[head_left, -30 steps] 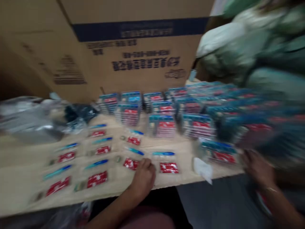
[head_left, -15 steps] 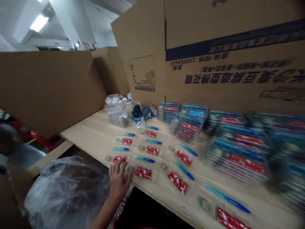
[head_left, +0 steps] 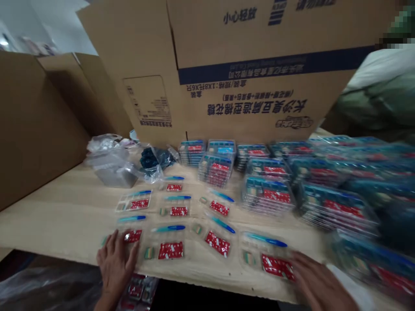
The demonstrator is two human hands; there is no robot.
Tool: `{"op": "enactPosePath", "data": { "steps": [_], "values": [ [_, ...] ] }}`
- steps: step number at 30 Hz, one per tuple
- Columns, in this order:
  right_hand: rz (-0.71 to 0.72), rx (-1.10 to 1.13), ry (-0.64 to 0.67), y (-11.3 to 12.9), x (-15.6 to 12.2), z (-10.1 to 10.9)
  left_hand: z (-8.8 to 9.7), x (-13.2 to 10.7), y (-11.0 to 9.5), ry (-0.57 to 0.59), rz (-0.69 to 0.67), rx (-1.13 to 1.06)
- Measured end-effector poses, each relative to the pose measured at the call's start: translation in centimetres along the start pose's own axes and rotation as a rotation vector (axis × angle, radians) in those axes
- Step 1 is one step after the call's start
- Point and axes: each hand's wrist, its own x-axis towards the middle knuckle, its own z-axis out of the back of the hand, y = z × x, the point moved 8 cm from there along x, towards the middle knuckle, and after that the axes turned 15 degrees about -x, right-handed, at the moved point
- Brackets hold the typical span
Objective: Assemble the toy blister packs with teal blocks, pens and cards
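My left hand point(head_left: 116, 262) lies flat with fingers spread at the near edge of the wooden table point(head_left: 58, 211), its fingertips on a clear blister tray point(head_left: 128, 231) holding a blue pen and a red packet. My right hand point(head_left: 319, 283) reaches in from the lower right, fingers stretched out, touching another tray point(head_left: 266, 257) of the same kind. Several such trays point(head_left: 171, 242) lie in rows between the hands. Both hands hold nothing.
Stacks of filled trays point(head_left: 266, 194) crowd the middle and right of the table. A large printed cardboard box point(head_left: 246, 69) stands behind them, another box point(head_left: 29, 125) at the left. Crumpled plastic bags point(head_left: 113, 162) lie at the back left. A person in green point(head_left: 379, 95) is at the right.
The view swung right and then back to centre. My left hand moved left along the near row of trays. My right hand, out of view half a second ago, now rests on a tray.
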Motion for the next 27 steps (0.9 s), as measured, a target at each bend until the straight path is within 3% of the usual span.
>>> {"op": "enactPosePath", "data": {
  "steps": [3,6,12,17,23,27],
  "values": [
    [0.117,-0.041,0.014,4.5,1.6,-1.5,0.2,-0.2,-0.1,-0.047,-0.053,-0.086],
    [0.130,-0.065,0.023,5.8,2.6,-2.8,0.2,-0.2,-0.1,-0.088,-0.098,-0.137],
    [0.163,-0.056,-0.031,5.5,2.3,-2.4,0.3,-0.5,-0.2,-0.139,-0.194,-0.074],
    [0.195,-0.025,-0.079,5.8,2.2,-2.1,0.4,-0.9,-0.2,-0.093,-0.125,-0.050],
    [0.095,0.001,-0.098,5.5,2.1,-1.7,0.8,-0.9,-0.4,-0.069,-0.039,-0.037],
    [0.065,0.031,-0.096,5.9,2.8,-1.0,0.7,-0.8,-0.3,-0.091,-0.059,-0.028]
  ]
}}
